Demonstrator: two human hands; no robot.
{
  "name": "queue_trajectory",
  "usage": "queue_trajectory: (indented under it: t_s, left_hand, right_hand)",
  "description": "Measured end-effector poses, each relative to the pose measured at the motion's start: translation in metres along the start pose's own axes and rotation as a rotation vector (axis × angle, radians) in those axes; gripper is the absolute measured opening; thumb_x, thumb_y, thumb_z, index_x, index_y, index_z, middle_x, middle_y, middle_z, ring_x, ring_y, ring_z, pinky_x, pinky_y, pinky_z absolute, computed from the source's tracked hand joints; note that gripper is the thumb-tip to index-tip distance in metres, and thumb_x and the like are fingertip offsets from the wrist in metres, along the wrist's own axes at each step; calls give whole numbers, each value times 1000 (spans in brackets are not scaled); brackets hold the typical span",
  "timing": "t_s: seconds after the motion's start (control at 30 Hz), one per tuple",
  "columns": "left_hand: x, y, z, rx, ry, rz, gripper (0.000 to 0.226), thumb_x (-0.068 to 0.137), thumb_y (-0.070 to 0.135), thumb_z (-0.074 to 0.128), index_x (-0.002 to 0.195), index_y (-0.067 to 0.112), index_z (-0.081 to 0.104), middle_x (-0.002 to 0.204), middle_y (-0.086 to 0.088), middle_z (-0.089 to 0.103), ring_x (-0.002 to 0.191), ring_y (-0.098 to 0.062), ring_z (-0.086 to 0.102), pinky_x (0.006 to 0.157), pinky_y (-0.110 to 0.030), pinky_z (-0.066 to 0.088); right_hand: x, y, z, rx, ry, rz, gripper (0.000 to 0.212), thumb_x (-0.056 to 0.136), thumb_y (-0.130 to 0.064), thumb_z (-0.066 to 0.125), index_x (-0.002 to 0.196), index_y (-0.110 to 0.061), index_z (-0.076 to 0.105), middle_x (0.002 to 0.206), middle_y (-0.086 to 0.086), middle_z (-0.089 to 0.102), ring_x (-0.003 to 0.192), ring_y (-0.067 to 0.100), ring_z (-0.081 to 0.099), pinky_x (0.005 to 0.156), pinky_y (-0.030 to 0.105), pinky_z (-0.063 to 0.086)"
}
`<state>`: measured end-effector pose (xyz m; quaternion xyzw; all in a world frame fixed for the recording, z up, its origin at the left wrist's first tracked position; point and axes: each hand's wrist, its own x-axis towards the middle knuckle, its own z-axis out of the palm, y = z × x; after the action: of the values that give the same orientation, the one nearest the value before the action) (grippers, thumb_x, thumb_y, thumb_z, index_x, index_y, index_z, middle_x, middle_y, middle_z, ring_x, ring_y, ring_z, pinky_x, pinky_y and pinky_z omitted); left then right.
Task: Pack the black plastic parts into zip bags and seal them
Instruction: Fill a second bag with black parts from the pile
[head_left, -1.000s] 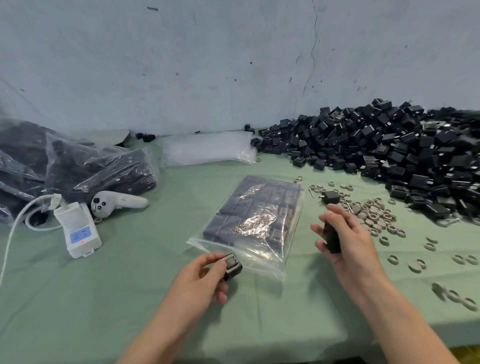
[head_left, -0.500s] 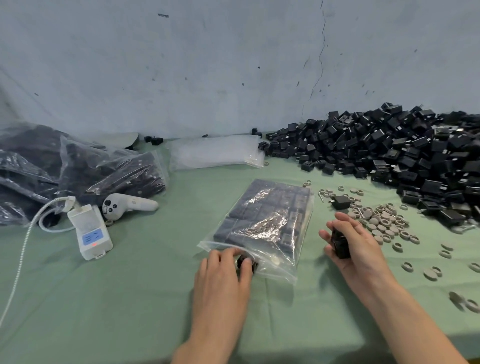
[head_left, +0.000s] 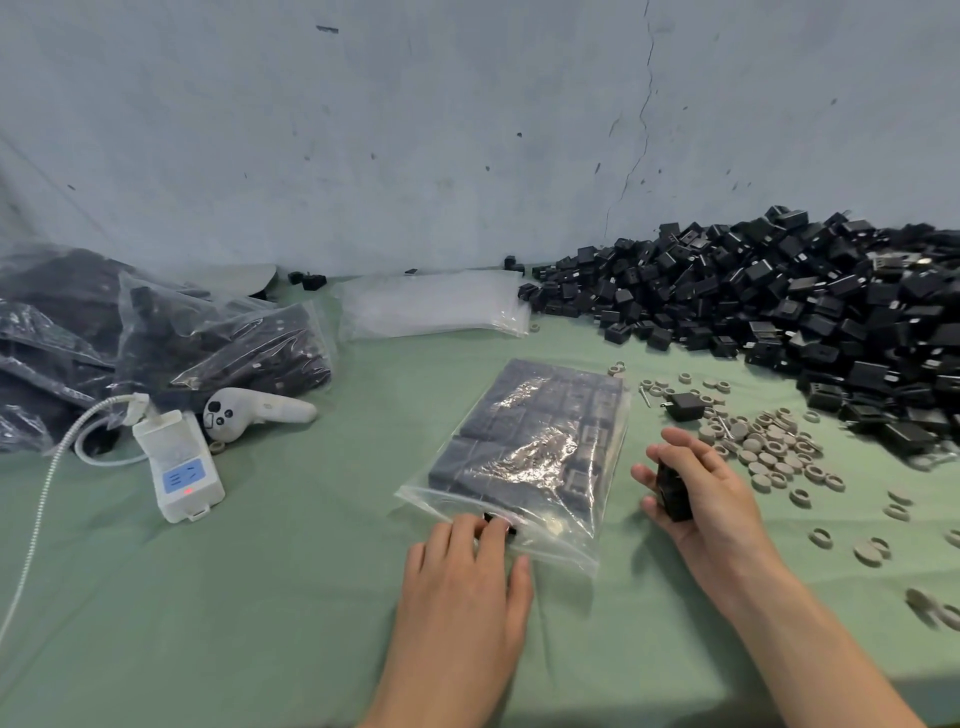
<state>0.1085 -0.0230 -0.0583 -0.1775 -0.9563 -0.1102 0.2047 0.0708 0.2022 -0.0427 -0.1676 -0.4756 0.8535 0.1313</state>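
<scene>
Clear zip bag (head_left: 524, 447) flat at the centre of the green cloth (head_left: 260, 597), packed with rows of black parts, mouth toward the person.
The left hand (head_left: 462, 577) lies loosely flat at the mouth, fingertips pressing a black part (head_left: 498, 521) at the opening. The right hand (head_left: 711, 499), just right of the bag, is curled round a second black part (head_left: 672, 491). Beyond it are grey rings (head_left: 769, 447) and the loose pile (head_left: 779, 312). At far left sit filled bags (head_left: 156, 343) and a white device (head_left: 179, 462) — its blue label too blurred to read.

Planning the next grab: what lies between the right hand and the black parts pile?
Scattered grey rings on the green cloth, head view.
</scene>
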Motion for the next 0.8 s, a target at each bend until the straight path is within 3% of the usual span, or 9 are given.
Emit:
queue_trajectory:
  t_s: [0.3,0.63,0.8]
  left_hand:
    - [5,5,11,2,-34,34,32,94,47,39,99,28,65,104,7,61,95,-18,58,80,-35,50]
    - [12,9,18,42,-41,13,41,97,56,31,100,29,62,105,6,57,98,-19,51,85,-39,43]
    - [12,8,7,-14,20,33,35,97,50,36,101,30,65,107,8,59,98,-18,54,84,-36,44]
  right_hand:
    - [1,1,0,-5,-8,-4,17,91,-6,66,101,-19,67,94,5,66,67,13,70,44,24,51]
    - [1,3,-2,-21,-46,-23,30,94,4,54,112,-18,64,96,7,62,74,16,72,47,24,53]
    - [-4,3,1,-40,-68,-42,38,91,-3,66,125,-18,58,106,10,74,84,21,75,49,26,55]
